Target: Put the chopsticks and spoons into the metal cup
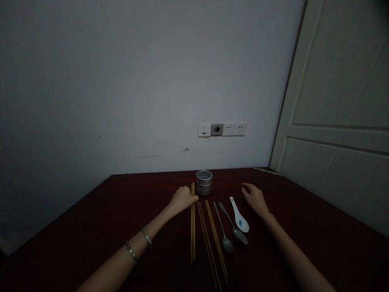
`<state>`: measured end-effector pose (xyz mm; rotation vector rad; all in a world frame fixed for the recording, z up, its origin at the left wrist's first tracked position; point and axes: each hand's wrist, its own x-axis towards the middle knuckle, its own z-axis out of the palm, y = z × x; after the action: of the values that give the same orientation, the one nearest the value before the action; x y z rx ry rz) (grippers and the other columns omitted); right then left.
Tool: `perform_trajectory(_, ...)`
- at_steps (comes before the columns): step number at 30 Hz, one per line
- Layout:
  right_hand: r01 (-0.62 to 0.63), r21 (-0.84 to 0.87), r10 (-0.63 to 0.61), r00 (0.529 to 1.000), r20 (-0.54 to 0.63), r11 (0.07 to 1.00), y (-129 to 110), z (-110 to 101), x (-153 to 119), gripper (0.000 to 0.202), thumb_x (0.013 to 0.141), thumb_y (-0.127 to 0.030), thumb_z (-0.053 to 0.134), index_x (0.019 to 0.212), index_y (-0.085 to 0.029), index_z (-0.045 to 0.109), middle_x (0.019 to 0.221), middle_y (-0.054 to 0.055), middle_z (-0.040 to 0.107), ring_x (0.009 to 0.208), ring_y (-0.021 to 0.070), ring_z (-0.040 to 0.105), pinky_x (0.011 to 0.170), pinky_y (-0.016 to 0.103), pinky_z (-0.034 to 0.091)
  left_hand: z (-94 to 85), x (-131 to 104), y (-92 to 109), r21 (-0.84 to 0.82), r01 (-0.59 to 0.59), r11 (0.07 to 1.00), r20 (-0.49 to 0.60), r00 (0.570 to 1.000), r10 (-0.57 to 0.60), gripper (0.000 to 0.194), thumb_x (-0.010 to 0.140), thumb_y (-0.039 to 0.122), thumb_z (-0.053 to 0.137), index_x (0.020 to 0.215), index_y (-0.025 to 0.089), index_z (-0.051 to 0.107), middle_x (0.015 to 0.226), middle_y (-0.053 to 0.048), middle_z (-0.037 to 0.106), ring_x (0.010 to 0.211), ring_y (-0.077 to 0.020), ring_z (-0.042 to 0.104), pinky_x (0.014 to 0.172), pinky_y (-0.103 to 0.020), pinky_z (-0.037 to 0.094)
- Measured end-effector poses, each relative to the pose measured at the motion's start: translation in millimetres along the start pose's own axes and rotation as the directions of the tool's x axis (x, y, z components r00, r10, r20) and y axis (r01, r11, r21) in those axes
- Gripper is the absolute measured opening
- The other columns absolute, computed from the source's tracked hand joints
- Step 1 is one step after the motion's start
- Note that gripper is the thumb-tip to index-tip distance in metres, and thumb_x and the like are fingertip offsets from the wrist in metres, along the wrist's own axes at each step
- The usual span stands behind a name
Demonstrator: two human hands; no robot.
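My left hand point(184, 197) is closed around the upper part of the leftmost pair of chopsticks point(193, 235), its thumb across them. Right of that pair lie a second pair of chopsticks point(208, 243) and a third pair point(217, 240). Two metal spoons, a round one point(227, 245) and a longer one point(240, 236), lie beside them, then a white ceramic spoon point(241, 222) with a blue mark. Behind the chopsticks a grey metal cup point(204, 183) stands upright. My right hand point(254, 198) rests to the right of the white spoon, fingers apart, holding nothing.
The dark red table point(136, 190) meets a pale wall point(152, 81) at its back edge. Sockets point(234, 129) are set in the wall above the cup. A white panelled door point(337, 150) stands at the right. A thin strip point(267, 171) lies at the back right corner.
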<state>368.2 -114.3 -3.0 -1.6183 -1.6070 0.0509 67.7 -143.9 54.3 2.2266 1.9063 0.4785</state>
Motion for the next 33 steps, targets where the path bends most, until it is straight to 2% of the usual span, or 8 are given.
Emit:
perform_trajectory(3,0.056,0.256,-0.048,0.998,-0.036,0.965,-48.0,-17.8,18.8,0.034,0.078,-0.032,0.046,0.101,-0.015,0.065,0.1,0.01,0.067,0.094,0.0229,0.061,0.087,0.036,0.044,-30.3,6.3,13.3,-0.025,-0.074,0.997,-0.145,0.987,0.069,0.027,0.07,0.033,0.05,0.057,0.012,0.061,0.056,-0.006,0.059,0.053,-0.0143,0.054,0.047,-0.023,0.03)
perform_trajectory(6,0.082,0.55,-0.117,0.993,0.028,0.831,-107.6,-34.8,34.4,0.037,0.074,-0.04,0.055,0.101,-0.016,0.064,0.095,0.009,0.068,0.086,0.0217,0.063,0.077,0.037,0.049,-53.8,9.7,30.2,-0.048,-0.107,0.993,-0.282,0.955,0.089,0.027,0.072,0.035,0.05,0.061,0.013,0.062,0.057,-0.005,0.06,0.054,-0.014,0.054,0.05,-0.023,0.031)
perform_trajectory(9,0.046,0.76,-0.169,0.982,0.085,0.648,-157.5,-47.1,42.6,0.039,0.071,-0.042,0.06,0.102,-0.018,0.062,0.091,0.008,0.068,0.081,0.0198,0.064,0.067,0.034,0.053,-66.3,11.2,45.9,-0.016,-0.138,0.99,-0.389,0.913,0.121,0.028,0.076,0.036,0.048,0.071,0.014,0.063,0.064,-0.006,0.062,0.06,-0.016,0.056,0.056,-0.025,0.034)
perform_trajectory(12,0.026,0.837,-0.237,0.964,0.125,0.546,-186.0,-51.7,44.1,0.04,0.069,-0.04,0.063,0.104,-0.02,0.06,0.095,0.007,0.066,0.084,0.0191,0.063,0.064,0.032,0.054,-69.5,12.3,56.3,0.032,-0.156,0.987,-0.424,0.892,0.154,0.029,0.079,0.037,0.045,0.081,0.014,0.063,0.071,-0.009,0.064,0.066,-0.0188,0.059,0.062,-0.027,0.037)
perform_trajectory(19,0.126,0.863,-0.312,0.949,0.038,0.489,-197.4,-36.1,46.1,0.051,0.066,-0.031,0.067,0.114,-0.02,0.054,0.092,0.006,0.066,0.077,0.016,0.062,0.066,0.031,0.054,-61.0,14.6,62.5,0.137,-0.201,0.97,-0.431,0.869,0.241,0.027,0.081,0.036,0.044,0.086,0.015,0.06,0.076,-0.011,0.066,0.07,-0.0218,0.062,0.062,-0.028,0.04)
perform_trajectory(27,0.242,0.806,-0.347,0.936,-0.048,0.54,-192.0,-26.1,51.3,0.035,0.07,-0.029,0.064,0.103,-0.019,0.062,0.082,0.004,0.067,0.073,0.0156,0.063,0.069,0.03,0.052,-54.5,10.2,66.2,0.182,-0.22,0.958,-0.469,0.837,0.282,0.025,0.082,0.032,0.042,0.084,0.015,0.06,0.071,-0.009,0.066,0.065,-0.0225,0.063,0.059,-0.028,0.041)
perform_trajectory(30,0.225,0.82,-0.349,0.937,-0.033,0.526,-192.3,-29.6,50.7,0.034,0.069,-0.028,0.065,0.102,-0.019,0.063,0.082,0.004,0.068,0.073,0.0157,0.063,0.069,0.029,0.052,-57.3,8.9,64.4,0.108,-0.275,0.955,-0.473,0.831,0.293,0.024,0.081,0.034,0.045,0.081,0.015,0.06,0.07,-0.008,0.066,0.064,-0.0204,0.062,0.059,-0.027,0.04)
perform_trajectory(33,0.187,0.843,-0.338,0.941,-0.007,0.504,-192.7,-35.6,50.5,0.034,0.066,-0.028,0.068,0.098,-0.018,0.064,0.08,0.004,0.069,0.073,0.0161,0.064,0.068,0.029,0.052,-62.6,9.4,59.4,-0.103,-0.377,0.921,-0.435,0.85,0.299,0.027,0.078,0.039,0.051,0.073,0.015,0.061,0.066,-0.005,0.064,0.061,-0.0169,0.059,0.057,-0.025,0.039)
